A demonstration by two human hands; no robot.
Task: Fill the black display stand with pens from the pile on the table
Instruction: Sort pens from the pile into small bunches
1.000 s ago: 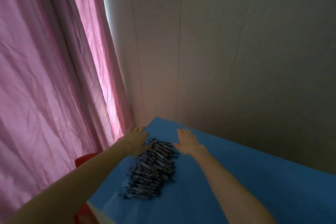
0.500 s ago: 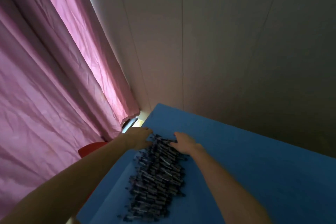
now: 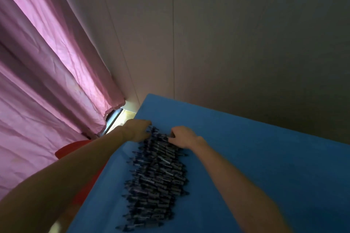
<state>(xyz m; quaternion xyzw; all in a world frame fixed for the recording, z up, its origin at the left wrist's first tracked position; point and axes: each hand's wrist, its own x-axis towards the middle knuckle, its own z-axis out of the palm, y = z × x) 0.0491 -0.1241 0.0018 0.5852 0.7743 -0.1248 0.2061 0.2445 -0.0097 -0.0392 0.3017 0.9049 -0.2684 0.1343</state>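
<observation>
Panelled wall [image 3: 236, 34], grey and dim, fills the upper field behind the table. Pink curtain [image 3: 47, 72], creased, hangs left of the table and reaches down to its far left corner, where a bright strip of window frame [image 3: 115, 117] shows beneath the hem. Table [image 3: 265, 147], covered in plain blue, occupies the lower right; its far edge meets the wall. Red object [image 3: 75, 149], partly hidden by the left forearm, lies below the table's left edge; its identity cannot be told. Pile of pens [image 3: 157, 179], dark with pale markings, forms a long band on the left part of the table, running from the near edge toward the far left corner; single pens are blurred. Left hand [image 3: 138, 128], palm down, rests on the far left end of the pile at the table's left edge, fingers curled loosely into the pens. Right hand [image 3: 183, 136], palm down, rests on the far right end of the pile, fingers bent with tips among the pens. Whether either hand has closed on a pen cannot be told. The black display stand does not appear in the head view.
</observation>
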